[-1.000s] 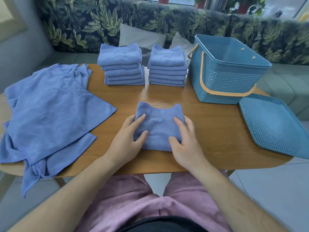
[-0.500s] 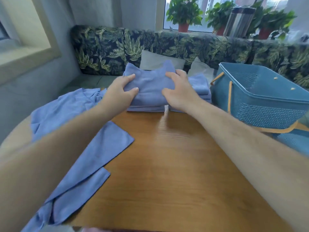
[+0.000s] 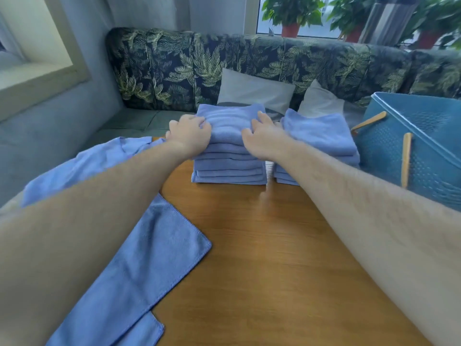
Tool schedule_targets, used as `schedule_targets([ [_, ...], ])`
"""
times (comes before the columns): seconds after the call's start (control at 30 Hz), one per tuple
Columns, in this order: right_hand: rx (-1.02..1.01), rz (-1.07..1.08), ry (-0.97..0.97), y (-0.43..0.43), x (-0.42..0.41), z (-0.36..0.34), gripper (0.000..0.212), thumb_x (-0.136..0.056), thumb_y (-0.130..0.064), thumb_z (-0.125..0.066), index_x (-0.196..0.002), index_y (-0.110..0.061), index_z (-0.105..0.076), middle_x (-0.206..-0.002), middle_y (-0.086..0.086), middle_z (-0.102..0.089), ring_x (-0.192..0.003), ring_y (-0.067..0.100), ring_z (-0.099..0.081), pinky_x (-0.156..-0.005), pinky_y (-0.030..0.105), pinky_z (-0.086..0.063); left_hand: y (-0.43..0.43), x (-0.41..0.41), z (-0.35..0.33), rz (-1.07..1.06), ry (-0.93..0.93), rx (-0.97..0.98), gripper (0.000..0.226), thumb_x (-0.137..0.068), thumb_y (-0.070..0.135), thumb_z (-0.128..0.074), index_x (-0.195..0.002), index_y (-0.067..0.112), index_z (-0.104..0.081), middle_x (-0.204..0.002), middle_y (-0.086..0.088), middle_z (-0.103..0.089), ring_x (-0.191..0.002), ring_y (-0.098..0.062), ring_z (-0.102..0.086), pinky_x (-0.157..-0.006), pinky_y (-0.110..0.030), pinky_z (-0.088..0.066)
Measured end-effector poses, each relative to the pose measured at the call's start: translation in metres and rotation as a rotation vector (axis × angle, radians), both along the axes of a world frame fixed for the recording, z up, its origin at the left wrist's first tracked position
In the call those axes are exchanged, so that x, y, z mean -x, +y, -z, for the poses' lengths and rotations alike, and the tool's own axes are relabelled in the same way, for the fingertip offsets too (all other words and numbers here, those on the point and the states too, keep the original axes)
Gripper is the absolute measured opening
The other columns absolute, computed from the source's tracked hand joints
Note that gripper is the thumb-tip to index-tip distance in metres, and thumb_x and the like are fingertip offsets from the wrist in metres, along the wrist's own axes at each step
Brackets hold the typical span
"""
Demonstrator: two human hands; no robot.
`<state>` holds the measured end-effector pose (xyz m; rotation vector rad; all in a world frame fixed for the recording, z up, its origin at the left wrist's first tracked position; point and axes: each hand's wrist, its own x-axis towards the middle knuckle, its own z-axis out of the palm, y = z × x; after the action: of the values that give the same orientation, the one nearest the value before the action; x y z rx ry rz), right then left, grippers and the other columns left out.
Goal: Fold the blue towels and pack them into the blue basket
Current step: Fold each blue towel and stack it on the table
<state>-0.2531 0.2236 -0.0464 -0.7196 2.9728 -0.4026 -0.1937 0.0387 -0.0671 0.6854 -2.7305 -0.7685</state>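
Wooden tabletop fills mid-frame; at upper centre left hand and right hand clasp a folded towel atop a stack, fingers curled round its sides.

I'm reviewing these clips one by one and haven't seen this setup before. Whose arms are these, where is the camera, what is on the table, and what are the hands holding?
There is no machine here. A person works with bare hands, and the one current picture comes from a wide-angle camera worn on their head. It looks forward and down, so both forearms stretch into view. The left hand and right hand grip the sides of a folded blue cloth towel, which sits on top of the left stack of folded blue towels. A second stack stands beside it, next to the perforated blue plastic basket with tan handles. Unfolded blue towels lie on the left of the wooden table.
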Motion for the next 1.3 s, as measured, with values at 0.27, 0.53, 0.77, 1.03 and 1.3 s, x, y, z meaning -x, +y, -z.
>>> schedule_targets([
  [0.27,-0.082,-0.034,0.178,0.003,-0.021,-0.007,0.055,-0.103,-0.038,-0.023,-0.150,-0.015,-0.040,-0.168,0.000,-0.017,-0.151,0.033,-0.016,-0.120,0.045,-0.018,0.009,-0.021,0.001,-0.083,-0.019,0.072,0.037,-0.104,0.032,-0.018,-0.110,0.017,-0.051,-0.130,-0.013,-0.057,-0.120,-0.038,-0.044,-0.087,-0.044,-0.025],
  [0.53,0.281,-0.258,0.494,-0.023,-0.106,0.010,0.035,-0.104,-0.034,-0.038,-0.116,-0.018,-0.067,-0.123,0.002,-0.062,-0.122,0.028,-0.046,-0.101,0.041,-0.037,0.032,-0.104,0.003,0.078,0.357,0.259,0.038,-0.103,0.034,-0.028,-0.099,0.025,-0.065,-0.106,0.006,-0.066,-0.106,-0.028,-0.054,-0.085,-0.039,-0.033],
  [0.77,0.231,-0.403,0.369,-0.071,-0.184,0.050,0.031,-0.105,-0.034,-0.042,-0.113,-0.020,-0.068,-0.113,0.005,-0.066,-0.109,0.031,-0.052,-0.079,0.039,-0.033,-0.005,-0.203,0.035,-0.012,0.230,0.220,0.037,-0.091,0.031,-0.029,-0.089,0.023,-0.065,-0.090,0.005,-0.066,-0.094,-0.027,-0.060,-0.079,-0.040,-0.043],
  [1.03,0.104,-0.554,0.041,-0.136,-0.220,0.073,0.029,-0.102,-0.034,-0.047,-0.120,-0.021,-0.065,-0.130,0.002,-0.060,-0.122,0.030,-0.053,-0.092,0.042,-0.045,-0.067,-0.254,0.062,-0.204,-0.115,0.377,0.023,-0.096,0.030,-0.049,-0.110,0.019,-0.063,-0.118,-0.006,-0.058,-0.114,-0.031,-0.053,-0.092,-0.040,-0.037],
  [1.3,0.057,-0.476,0.034,-0.161,-0.212,0.081,0.031,-0.102,-0.037,-0.046,-0.120,-0.022,-0.066,-0.129,0.010,-0.054,-0.122,0.032,-0.050,-0.096,0.041,-0.045,-0.087,-0.242,0.062,-0.227,-0.094,0.399,0.023,-0.099,0.031,-0.051,-0.111,0.023,-0.069,-0.121,-0.007,-0.055,-0.114,-0.030,-0.052,-0.093,-0.039,-0.037],
])
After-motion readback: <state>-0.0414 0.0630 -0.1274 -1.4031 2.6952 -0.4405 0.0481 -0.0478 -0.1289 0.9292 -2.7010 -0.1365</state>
